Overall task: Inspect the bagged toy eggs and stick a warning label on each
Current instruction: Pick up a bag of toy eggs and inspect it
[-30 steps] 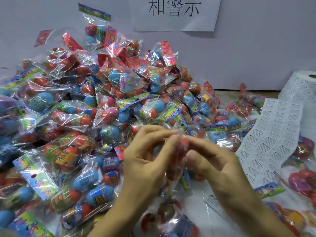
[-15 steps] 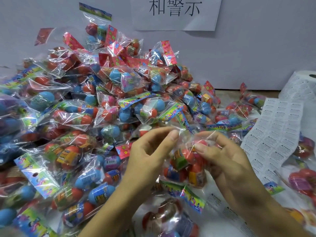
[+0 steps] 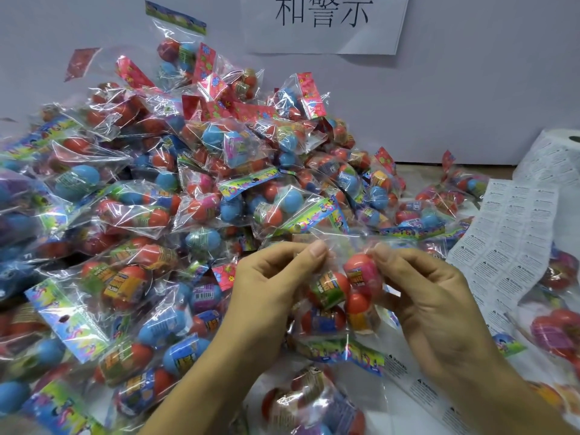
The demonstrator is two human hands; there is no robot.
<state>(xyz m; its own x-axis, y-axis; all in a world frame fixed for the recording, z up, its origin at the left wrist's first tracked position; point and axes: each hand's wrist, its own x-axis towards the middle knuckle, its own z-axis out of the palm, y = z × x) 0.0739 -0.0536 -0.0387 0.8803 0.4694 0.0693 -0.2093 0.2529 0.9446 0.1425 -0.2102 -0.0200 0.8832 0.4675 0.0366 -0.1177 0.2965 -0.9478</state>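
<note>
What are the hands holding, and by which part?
One bag of toy eggs, pinched at its clear upper edge by the left hand and right hand, header card hanging down.

Left hand and right hand raised close together, fingers curled, each grip pinching shut.

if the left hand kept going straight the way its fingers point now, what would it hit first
The left hand points up and right, pinching the clear plastic bag of toy eggs. Straight on, it would probably first meet the right hand's fingertips pinching the same bag edge, though depth is unclear.
</note>
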